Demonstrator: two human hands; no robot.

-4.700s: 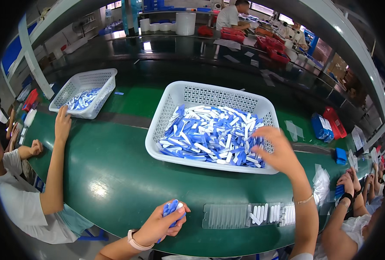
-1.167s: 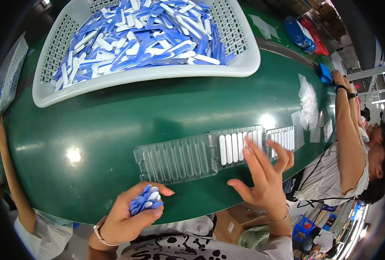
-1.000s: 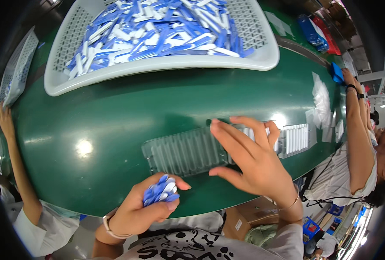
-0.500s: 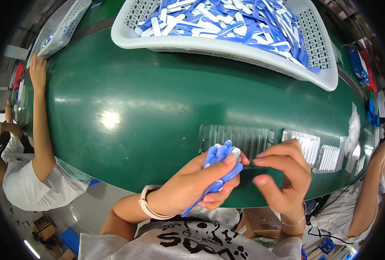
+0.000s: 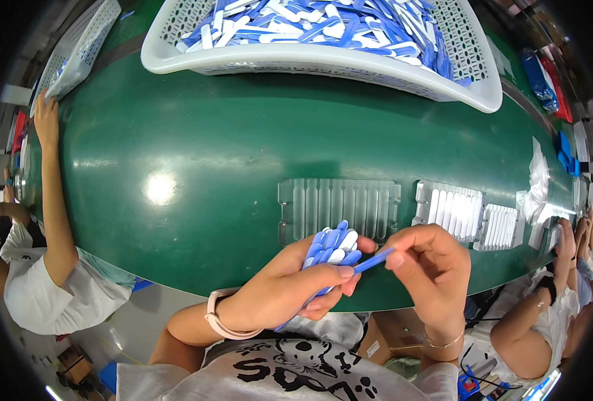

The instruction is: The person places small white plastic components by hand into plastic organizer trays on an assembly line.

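Note:
My left hand (image 5: 289, 291) grips a bundle of blue and white plastic sticks (image 5: 333, 246) just below an empty clear ribbed tray (image 5: 340, 207). My right hand (image 5: 430, 267) pinches the end of one blue stick (image 5: 374, 260) that points out of the bundle. Both hands hover at the near edge of the green table (image 5: 209, 147). To the right lies a second clear tray (image 5: 449, 209) filled with white sticks, and a third tray (image 5: 500, 226) beyond it.
A large white basket (image 5: 323, 60) full of blue and white sticks stands at the far side. A smaller basket (image 5: 82, 47) sits far left, where another person's arm (image 5: 52, 194) rests on the table. More people's hands (image 5: 567, 234) work at the right edge.
The empty tray now lies flat in front of me. My left hand has brought the bundle up to the tray's near edge, and my right hand has taken hold of one blue stick.

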